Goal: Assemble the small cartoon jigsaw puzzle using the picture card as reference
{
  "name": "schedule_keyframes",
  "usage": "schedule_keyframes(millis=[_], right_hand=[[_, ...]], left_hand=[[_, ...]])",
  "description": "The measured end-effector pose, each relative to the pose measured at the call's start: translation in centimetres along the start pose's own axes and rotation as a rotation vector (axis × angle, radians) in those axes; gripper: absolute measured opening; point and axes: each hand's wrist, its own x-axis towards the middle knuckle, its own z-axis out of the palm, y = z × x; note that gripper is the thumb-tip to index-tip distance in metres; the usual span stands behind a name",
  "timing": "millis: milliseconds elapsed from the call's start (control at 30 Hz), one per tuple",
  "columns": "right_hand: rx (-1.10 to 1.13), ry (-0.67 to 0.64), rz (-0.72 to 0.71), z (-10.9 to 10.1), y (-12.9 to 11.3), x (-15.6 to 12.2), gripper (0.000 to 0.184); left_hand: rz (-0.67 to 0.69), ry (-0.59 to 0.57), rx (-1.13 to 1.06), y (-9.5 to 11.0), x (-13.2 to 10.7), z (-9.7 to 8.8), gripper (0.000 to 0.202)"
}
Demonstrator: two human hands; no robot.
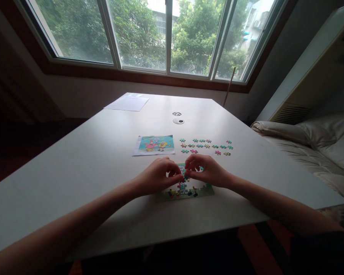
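A partly assembled jigsaw puzzle (203, 192) lies on the white table close to its front edge, with cartoon figures along its lower strip. Both hands are over its upper part and cover some of it. My left hand (164, 173) comes in from the left, thumb and forefinger pinched together above the puzzle's middle. My right hand (205, 170) mirrors it from the right, fingers curled and thumb meeting forefinger. The fingertips of both hands almost meet at one spot; whatever small thing is between them is too small to make out.
Loose jigsaw pieces (200, 145) lie in rough rows beyond my right hand. Left of them is a printed cartoon picture (157, 144). Two small round items (178, 121) and a white paper (127, 103) are farther back on the table (83, 160). A sofa (312, 141) stands to the right.
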Motion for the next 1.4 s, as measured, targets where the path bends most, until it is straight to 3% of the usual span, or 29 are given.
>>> schedule_keyframes(millis=[233,400,933,1400], right_hand=[[-0.188,0.251,-0.109,0.13,0.04,0.01,0.020],[-0.246,0.312,-0.165,0.33,-0.08,-0.16,0.020],[-0.306,0.335,-0.235,-0.08,-0.16,-0.23,0.013],[-0.345,0.263,-0.315,0.28,0.04,-0.35,0.012]], left_hand=[[-0.191,0.168,-0.375,-0.02,0.31,-0.53,0.029],[-0.231,0.170,-0.438,0.34,0.29,-0.39,0.033],[-0.306,0.147,-0.580,0.54,0.10,-0.53,0.028],[-0.315,0.161,-0.626,-0.19,0.19,-0.48,0.025]])
